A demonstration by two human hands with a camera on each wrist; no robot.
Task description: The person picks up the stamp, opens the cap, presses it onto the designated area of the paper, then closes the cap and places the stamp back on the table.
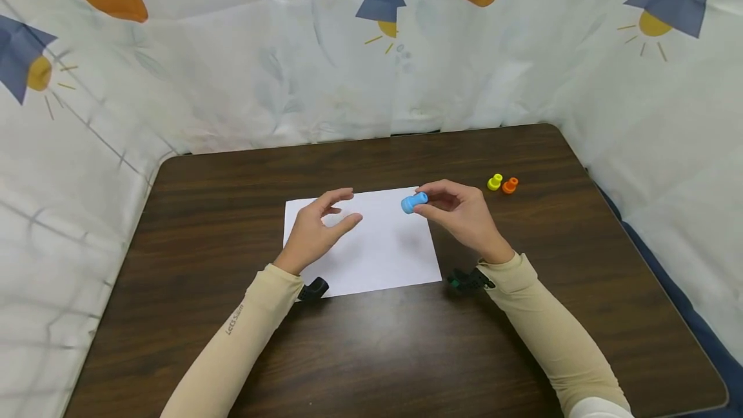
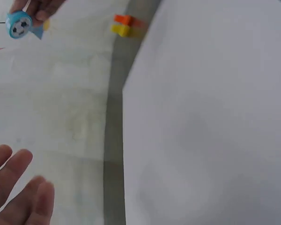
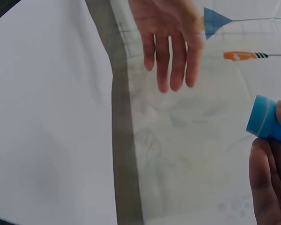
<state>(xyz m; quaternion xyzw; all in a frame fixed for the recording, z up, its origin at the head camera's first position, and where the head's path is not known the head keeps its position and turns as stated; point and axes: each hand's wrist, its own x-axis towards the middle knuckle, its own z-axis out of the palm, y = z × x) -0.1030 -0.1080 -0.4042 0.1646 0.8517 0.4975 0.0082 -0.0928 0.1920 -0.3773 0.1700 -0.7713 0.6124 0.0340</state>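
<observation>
My right hand (image 1: pixel 461 211) pinches a small blue stamp (image 1: pixel 414 202) by its narrow end, between thumb and fingers, above the right part of a white sheet of paper (image 1: pixel 377 250). The stamp's wide round end points left; in the left wrist view that end of the stamp (image 2: pixel 19 27) shows a soccer ball picture. Over the sheet's left part hovers my left hand (image 1: pixel 313 231), holding nothing, thumb and fingers spread apart and turned toward the stamp. In the right wrist view the left hand's fingers (image 3: pixel 177 61) hang loosely.
A yellow stamp (image 1: pixel 495 182) and an orange stamp (image 1: pixel 510 186) stand side by side on the brown table (image 1: pixel 371 353), beyond my right hand. A white curtain (image 1: pixel 244 82) with printed lamps hangs behind and along both sides of the table.
</observation>
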